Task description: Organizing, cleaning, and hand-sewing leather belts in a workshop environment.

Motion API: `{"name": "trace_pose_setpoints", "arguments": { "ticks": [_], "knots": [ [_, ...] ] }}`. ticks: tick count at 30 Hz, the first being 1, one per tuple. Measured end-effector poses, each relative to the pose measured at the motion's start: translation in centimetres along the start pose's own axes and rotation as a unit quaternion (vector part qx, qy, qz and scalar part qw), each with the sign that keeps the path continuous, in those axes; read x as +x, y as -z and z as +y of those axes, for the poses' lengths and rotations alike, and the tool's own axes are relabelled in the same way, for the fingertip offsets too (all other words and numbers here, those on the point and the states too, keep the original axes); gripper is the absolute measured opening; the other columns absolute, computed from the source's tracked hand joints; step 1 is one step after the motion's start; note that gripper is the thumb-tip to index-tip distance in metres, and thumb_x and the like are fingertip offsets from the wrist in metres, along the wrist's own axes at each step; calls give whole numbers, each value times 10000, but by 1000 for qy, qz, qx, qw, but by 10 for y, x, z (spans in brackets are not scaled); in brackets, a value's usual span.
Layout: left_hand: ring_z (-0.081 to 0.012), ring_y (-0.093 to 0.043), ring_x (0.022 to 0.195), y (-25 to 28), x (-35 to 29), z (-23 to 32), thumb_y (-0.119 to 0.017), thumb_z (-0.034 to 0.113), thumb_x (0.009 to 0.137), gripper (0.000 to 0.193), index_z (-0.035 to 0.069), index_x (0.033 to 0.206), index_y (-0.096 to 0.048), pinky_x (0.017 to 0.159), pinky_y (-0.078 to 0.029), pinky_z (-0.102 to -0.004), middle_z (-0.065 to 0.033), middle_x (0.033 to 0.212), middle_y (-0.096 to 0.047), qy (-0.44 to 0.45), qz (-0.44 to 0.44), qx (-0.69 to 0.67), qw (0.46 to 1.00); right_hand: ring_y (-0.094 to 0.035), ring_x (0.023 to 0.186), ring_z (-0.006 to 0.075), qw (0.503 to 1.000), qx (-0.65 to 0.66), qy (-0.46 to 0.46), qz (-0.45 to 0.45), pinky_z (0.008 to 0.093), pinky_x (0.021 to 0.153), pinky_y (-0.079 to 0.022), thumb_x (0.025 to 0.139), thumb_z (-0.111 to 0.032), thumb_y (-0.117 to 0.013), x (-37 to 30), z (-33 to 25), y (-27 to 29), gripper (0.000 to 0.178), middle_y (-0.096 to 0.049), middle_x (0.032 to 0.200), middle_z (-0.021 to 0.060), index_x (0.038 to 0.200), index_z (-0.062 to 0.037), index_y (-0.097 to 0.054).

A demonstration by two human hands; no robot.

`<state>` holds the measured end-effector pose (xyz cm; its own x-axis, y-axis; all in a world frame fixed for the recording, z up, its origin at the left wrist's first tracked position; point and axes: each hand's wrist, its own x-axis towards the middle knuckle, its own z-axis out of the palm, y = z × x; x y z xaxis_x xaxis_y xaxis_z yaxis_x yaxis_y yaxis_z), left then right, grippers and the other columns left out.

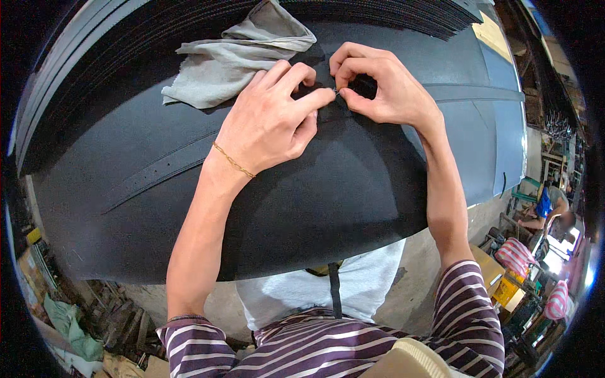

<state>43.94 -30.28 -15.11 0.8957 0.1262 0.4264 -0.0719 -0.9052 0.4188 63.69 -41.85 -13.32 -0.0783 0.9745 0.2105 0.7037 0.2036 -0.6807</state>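
A long black strap with stitched edges and holes near its pointed end, which looks like a belt (165, 167), lies across the dark work table (302, 220). Over its middle my two hands meet. My right hand (384, 85) is closed in a pinch, thumb against forefinger, on something tiny and shiny or thread-like. My left hand (271, 113), with a thin gold bracelet (233, 160) at the wrist, brings its fingertips to the same spot, closed on something too small to name. Just beyond the left hand is a crumpled grey cloth (214, 69).
Stacked dark strips (378, 14) line the table's far edge. Pink-striped bags (515, 255) and boxes stand on the floor at right, with another person (554, 203) seated farther off. Scrap pieces and a green cloth (72, 331) lie at lower left.
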Motion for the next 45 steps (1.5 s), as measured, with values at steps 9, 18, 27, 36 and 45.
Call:
{"name": "trace_pose_setpoints", "arguments": {
  "ticks": [9, 18, 27, 36, 45],
  "knots": [
    [-256, -529, 866, -1, 0, 0, -634, 61, 753, 326, 88, 1076, -668, 808, -469, -377, -95, 1066, -559, 5, -17, -11, 1000, -601, 788, 209, 1000, -10, -1, 4, 309, 736, -493, 712, 3, -638, 0, 0, -2, 82, -591, 949, 87, 757, 32, -576],
    [-260, -513, 863, 0, 1, 0, -637, 77, 747, 341, 67, 1087, -657, 828, -465, -382, -98, 1054, -540, 12, -21, -2, 1000, -559, 746, 209, 999, -28, -23, -7, 298, 691, -467, 643, 14, -645, 0, -2, -3, 161, -564, 942, 83, 689, 15, -490],
    [-307, -524, 995, 3, 0, 0, -635, 80, 757, 349, 19, 1099, -602, 899, -458, -407, -131, 1086, -540, 26, -19, -24, 999, -528, 718, 238, 998, -55, 3, 12, 295, 650, -449, 628, 17, -615, 1, -2, -9, 171, -527, 937, 111, 685, 27, -455],
    [-270, -549, 1005, 2, 2, 0, -649, 128, 753, 332, 34, 1070, -620, 877, -496, -392, -98, 1074, -555, 20, -5, 3, 1000, -533, 680, 308, 999, -42, 6, 22, 369, 619, -454, 641, 3, -592, 3, -4, -10, 151, -521, 839, 150, 755, 46, -502],
    [-268, -548, 1008, 3, 1, 0, -652, 134, 759, 320, 36, 1062, -624, 886, -496, -387, -95, 1069, -555, 23, -11, 6, 1000, -607, 799, 283, 999, 10, 38, 9, 349, 744, -494, 690, -1, -608, 2, -3, 2, 101, -583, 875, 133, 770, 35, -558]
  ]
}}
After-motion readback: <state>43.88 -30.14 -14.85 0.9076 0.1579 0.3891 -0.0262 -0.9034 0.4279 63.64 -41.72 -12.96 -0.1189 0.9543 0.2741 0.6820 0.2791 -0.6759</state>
